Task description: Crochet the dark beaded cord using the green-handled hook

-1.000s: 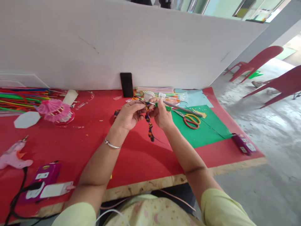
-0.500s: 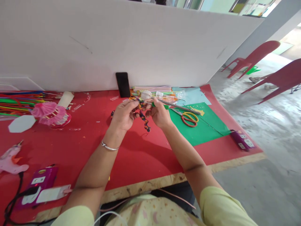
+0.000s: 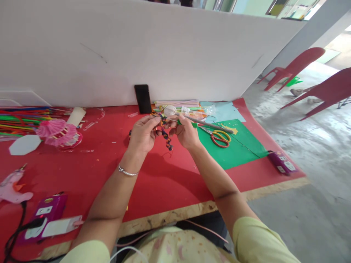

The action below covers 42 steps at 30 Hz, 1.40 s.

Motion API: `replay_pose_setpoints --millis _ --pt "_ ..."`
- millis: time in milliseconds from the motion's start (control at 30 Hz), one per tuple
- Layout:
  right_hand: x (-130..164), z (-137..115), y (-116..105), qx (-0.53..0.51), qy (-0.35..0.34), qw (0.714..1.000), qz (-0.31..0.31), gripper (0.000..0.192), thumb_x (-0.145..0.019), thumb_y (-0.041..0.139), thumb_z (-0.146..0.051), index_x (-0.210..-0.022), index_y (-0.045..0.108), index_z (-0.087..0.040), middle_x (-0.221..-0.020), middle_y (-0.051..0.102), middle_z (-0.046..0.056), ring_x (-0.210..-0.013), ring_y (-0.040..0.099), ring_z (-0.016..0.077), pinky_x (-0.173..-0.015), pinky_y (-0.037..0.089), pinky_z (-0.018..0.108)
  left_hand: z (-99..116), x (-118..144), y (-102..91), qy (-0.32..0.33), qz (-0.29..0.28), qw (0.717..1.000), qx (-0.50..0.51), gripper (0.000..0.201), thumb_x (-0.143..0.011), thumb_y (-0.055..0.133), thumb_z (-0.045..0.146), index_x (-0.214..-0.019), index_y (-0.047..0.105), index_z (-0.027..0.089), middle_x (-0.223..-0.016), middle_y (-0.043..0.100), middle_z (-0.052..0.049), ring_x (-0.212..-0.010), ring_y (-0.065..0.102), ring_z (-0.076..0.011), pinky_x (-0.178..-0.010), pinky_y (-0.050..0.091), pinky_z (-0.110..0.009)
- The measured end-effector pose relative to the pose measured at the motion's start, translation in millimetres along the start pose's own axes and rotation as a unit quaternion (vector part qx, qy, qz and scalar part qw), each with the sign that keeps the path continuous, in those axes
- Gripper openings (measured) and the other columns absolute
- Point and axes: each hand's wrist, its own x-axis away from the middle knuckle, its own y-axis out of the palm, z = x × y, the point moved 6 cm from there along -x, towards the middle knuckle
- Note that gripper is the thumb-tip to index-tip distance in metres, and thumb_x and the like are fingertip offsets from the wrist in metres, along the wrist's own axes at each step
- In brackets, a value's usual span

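Observation:
Above the red tabletop [image 3: 164, 182], my left hand [image 3: 144, 134] pinches a curly crocheted strip [image 3: 167, 139] in dark yarn flecked with orange and red. Its lower end dangles between the hands. My right hand [image 3: 189, 136] grips a crochet hook [image 3: 194, 125] with a green handle, its thin metal shaft pointing left into the strip. The hook's tip is hidden among the stitches and fingers. Part of the same dark work shows behind my left hand.
Right of my hands, scissors [image 3: 221, 138] lie on a green sheet [image 3: 233, 157]. A black phone [image 3: 143, 99] leans on the white panel [image 3: 123, 54]. A pink paper ornament [image 3: 59, 134], a glue gun [image 3: 13, 186] and a purple power strip [image 3: 52, 208] are at left.
The dangling end of the strip has swung slightly left and up. Both hands keep nearly the same place and grip.

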Motion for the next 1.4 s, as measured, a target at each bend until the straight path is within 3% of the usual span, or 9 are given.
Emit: replay_pose_setpoints --millis 367,567,733,900,1067,1233,1400 --pt "1 3 0 -0.004 -0.006 1.0 -0.027 0.053 -0.085 0.078 -0.074 -0.087 0.073 -0.021 -0.075 0.066 0.002 -0.081 0.073 0.0204 -0.053 0.056 0.026 -6 -2 0.6 -0.029 -0.011 0.999 0.029 0.034 -0.062 0.097 0.037 -0.076 0.072 0.019 -0.076 0.069 -0.001 -0.065 0.061 -0.0109 -0.049 0.043 -0.022" --pt "2 5 -2 0.005 -0.019 0.999 0.044 0.064 -0.087 0.068 -0.089 -0.084 0.064 -0.025 -0.089 0.07 0.007 -0.091 0.076 0.0223 -0.05 0.051 0.025 -5 -1 3.6 -0.029 -0.037 0.999 0.018 0.033 -0.065 0.095 0.038 -0.078 0.073 0.018 -0.08 0.072 -0.004 -0.069 0.063 -0.0113 -0.052 0.044 -0.022" --pt "2 7 0 -0.013 -0.033 0.999 0.016 0.063 -0.088 0.071 -0.086 -0.084 0.065 -0.024 -0.09 0.07 0.006 -0.093 0.076 0.022 -0.048 0.05 0.023 -7 -3 2.4 -0.032 -0.041 0.998 0.027 0.031 -0.066 0.095 0.036 -0.078 0.073 0.017 -0.08 0.072 -0.004 -0.069 0.063 -0.0114 -0.052 0.044 -0.02" --pt "-1 11 2 -0.044 -0.007 0.998 -0.038 0.059 -0.091 0.073 -0.08 -0.084 0.067 -0.022 -0.074 0.062 0.002 -0.082 0.075 0.0199 -0.046 0.051 0.022 -11 -3 5.1 -0.076 -0.067 0.993 0.059 0.028 -0.07 0.092 0.033 -0.082 0.075 0.014 -0.077 0.072 -0.004 -0.066 0.063 -0.0096 -0.048 0.043 -0.017" --pt "-1 9 0 -0.022 -0.009 0.999 -0.034 0.056 -0.087 0.076 -0.076 -0.086 0.073 -0.02 -0.072 0.063 0.0 -0.075 0.072 0.0177 -0.047 0.051 0.021 -11 -3 6.8 -0.088 -0.083 0.99 0.07 0.03 -0.073 0.093 0.034 -0.087 0.077 0.012 -0.076 0.073 -0.005 -0.064 0.065 -0.0093 -0.046 0.042 -0.015" --pt "3 5 -1 -0.001 -0.039 0.999 -0.03 0.054 -0.089 0.078 -0.073 -0.096 0.08 -0.019 -0.078 0.07 0.003 -0.073 0.073 0.0179 -0.052 0.056 0.024 -12 -4 4.5 -0.08 -0.065 0.992 0.07 0.031 -0.069 0.094 0.033 -0.086 0.077 0.012 -0.078 0.074 -0.004 -0.062 0.064 -0.0079 -0.044 0.041 -0.015" --pt "8 -1 0 0.04 -0.076 0.996 -0.027 0.054 -0.092 0.076 -0.073 -0.09 0.081 -0.02 -0.082 0.074 0.005 -0.073 0.073 0.0181 -0.055 0.06 0.027 -14 -6 0.5 -0.076 -0.047 0.994 0.07 0.031 -0.068 0.096 0.032 -0.085 0.077 0.014 -0.076 0.073 -0.001 -0.061 0.064 -0.008 -0.045 0.043 -0.016"
